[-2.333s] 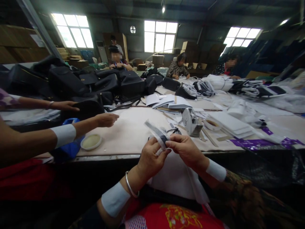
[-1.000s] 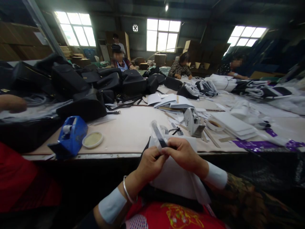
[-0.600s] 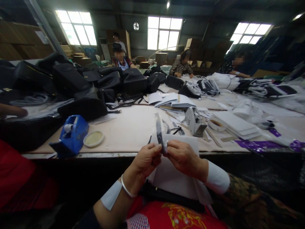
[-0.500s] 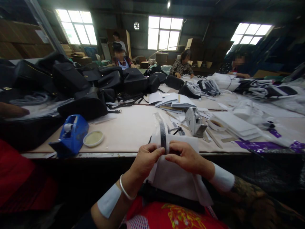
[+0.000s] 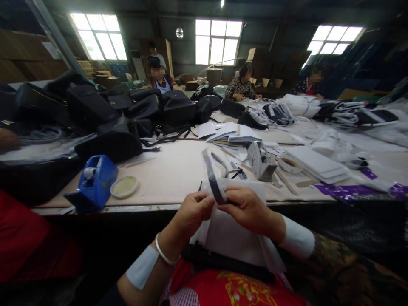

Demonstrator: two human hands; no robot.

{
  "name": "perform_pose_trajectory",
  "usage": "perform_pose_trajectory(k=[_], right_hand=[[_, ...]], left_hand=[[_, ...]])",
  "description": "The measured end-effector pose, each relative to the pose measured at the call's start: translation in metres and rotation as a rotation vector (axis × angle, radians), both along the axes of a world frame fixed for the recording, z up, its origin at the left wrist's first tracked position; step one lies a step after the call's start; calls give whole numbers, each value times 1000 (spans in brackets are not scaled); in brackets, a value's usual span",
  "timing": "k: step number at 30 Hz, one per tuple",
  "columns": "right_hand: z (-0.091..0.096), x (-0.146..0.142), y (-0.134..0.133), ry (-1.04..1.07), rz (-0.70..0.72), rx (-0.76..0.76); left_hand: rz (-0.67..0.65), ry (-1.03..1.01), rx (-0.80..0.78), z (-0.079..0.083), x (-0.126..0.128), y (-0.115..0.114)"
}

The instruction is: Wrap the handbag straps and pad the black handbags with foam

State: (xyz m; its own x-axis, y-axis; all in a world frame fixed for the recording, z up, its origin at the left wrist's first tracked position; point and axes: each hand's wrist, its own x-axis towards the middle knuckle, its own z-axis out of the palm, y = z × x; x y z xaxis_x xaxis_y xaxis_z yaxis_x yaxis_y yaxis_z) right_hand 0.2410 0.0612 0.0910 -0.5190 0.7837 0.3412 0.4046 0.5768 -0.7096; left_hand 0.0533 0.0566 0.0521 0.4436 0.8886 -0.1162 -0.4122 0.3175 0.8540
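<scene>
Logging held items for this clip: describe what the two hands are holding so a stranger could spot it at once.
Find the long beige worktable; at the middle of its near edge, the left hand and right hand pinch a narrow black strap sleeved in clear plastic. It arcs upward above them, dark and thin, unlike the broad white sheet draped beneath the hands.

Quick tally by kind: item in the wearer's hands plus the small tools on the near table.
Black strap in a clear plastic sleeve: 1, pinched by left hand and right hand
Tape dispensers: 2, blue plastic tape dispenser, grey tape dispenser
Round shallow cream dish: 1
Tape roll: 1
Total: 5
</scene>
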Motion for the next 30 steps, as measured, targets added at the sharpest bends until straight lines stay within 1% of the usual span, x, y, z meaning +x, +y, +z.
perform_pose_trajectory(k=[2,3,4,5,6,7,8,10,12,13,14,15,16,17,18,19,21,23,24,25,26,27,28,29,30], right_hand=[[-5,1,-1,-138,44,235],[-7,1,-1,-188,37,309],[-8,1,-1,-217,21,343],[-8,2,0,-218,5,330],[-8,3,1,-191,-4,268],[-6,4,2,-134,-1,155],[-3,6,3,-58,14,-9],[2,9,6,133,40,-423],[4,8,7,330,12,-807],[4,6,7,417,-28,-939],[3,4,6,487,-77,-1018],[2,2,5,534,-121,-1050],[1,0,3,552,-152,-1040],[0,-2,2,536,-169,-988],[-1,-3,0,485,-172,-892],[-2,-4,-1,400,-162,-754],[-3,-3,-3,191,-111,-399],[-6,-1,-4,-2,-58,-62],[-7,0,-4,-73,-45,57],[-9,1,-3,-124,-43,132],[-10,3,-3,-147,-46,161],[-10,5,-2,-141,-46,139],[-10,7,-1,-101,-35,58],[-9,9,0,-33,-14,-80],[-8,11,2,58,11,-262]], left_hand=[[24,-62,-87,3,2,4],[58,-74,-114,5,4,5],[97,-78,-132,6,6,5],[138,-66,-132,6,8,4],[171,-30,-107,7,9,2],[196,29,-51,7,10,0],[215,106,32,7,11,-2],[245,278,247,6,11,-8],[265,408,448,4,11,-12],[280,452,521,3,11,-14],[290,487,571,2,10,-15],[287,507,598,1,10,-15],[267,511,594,0,9,-14],[231,493,555,-1,8,-13],[184,447,482,-1,6,-10],[132,375,380,0,5,-8],[72,195,140,2,6,-1],[84,49,-49,4,9,4],[104,7,-102,5,11,6],[127,-12,-128,7,12,7],[148,-10,-125,8,14,7],[165,13,-94,9,14,7],[178,57,-35,9,14,5],[190,120,49,10,14,3],[202,195,151,11,13,0]])
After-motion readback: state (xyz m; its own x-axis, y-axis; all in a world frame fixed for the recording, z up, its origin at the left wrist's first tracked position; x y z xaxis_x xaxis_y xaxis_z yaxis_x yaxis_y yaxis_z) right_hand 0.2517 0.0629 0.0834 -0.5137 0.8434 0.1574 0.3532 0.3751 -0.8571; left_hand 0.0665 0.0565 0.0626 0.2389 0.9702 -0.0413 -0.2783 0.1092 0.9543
